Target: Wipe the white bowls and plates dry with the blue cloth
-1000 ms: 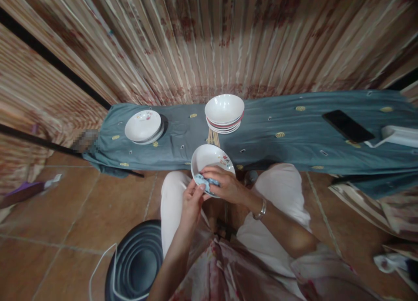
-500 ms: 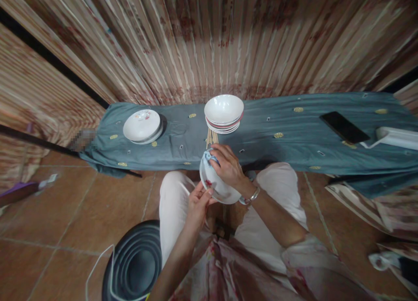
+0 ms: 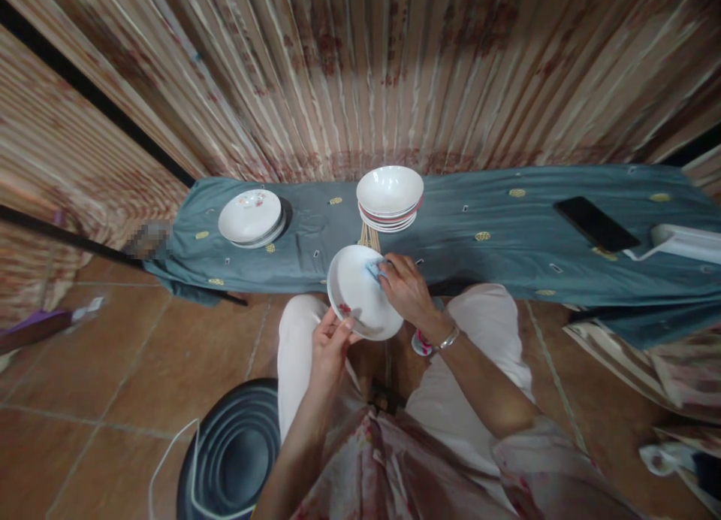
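Over my lap, my left hand grips the near-left rim of a white plate with a red flower on it. The thumb lies on the plate's upper face, and the other fingers are partly hidden beneath. My right hand pinches a light-blue cloth against the plate's far-right inner surface. Just beyond the plate, several wooden chopsticks lie on the cloth-covered bench, their far ends under a stack of white bowls.
A stack of white plates stands on the left of the green-blue bench cover. A black phone and a white device lie at the right. A dark round stool with a white cord is on the tiled floor.
The plate has turned flatter, its inner face now showing more fully, and has shifted slightly left. My right hand has slid the cloth towards the plate's right side.
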Demonstrator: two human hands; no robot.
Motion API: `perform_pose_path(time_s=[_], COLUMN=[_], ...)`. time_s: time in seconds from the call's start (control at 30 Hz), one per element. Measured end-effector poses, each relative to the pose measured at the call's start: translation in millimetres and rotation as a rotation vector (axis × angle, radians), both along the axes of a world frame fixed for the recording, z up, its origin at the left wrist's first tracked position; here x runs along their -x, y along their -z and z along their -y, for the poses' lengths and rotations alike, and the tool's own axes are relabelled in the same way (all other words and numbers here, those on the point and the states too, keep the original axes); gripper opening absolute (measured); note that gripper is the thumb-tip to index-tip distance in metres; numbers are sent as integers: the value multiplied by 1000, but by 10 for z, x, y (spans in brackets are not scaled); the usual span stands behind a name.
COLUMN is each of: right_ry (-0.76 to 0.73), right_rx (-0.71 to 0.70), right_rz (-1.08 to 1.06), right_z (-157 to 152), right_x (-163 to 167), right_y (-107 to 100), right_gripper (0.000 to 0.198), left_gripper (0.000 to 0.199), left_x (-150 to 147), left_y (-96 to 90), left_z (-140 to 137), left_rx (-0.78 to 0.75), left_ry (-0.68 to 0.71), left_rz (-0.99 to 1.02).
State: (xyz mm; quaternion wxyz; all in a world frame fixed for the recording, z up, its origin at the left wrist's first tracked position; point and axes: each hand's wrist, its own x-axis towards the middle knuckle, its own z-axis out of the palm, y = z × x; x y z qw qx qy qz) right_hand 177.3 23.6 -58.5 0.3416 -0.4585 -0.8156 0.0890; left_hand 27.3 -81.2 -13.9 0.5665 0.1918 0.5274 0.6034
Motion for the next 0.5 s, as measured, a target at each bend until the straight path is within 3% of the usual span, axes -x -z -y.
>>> perform_pose_path(time_s=[0.37, 0.5], right_ry=[-237, -340], right_rx=[17, 82], right_rz=[-3, -44], right_z=[220, 283], right_x=[-39, -14], right_y=[14, -10], right_gripper=[18, 16], left_gripper=[53, 51], left_x=[123, 154], left_y=[21, 46], left_z=[-38, -54], left_rx=[-41, -66], left_ry=[-62, -57], left_rz=[-93, -92])
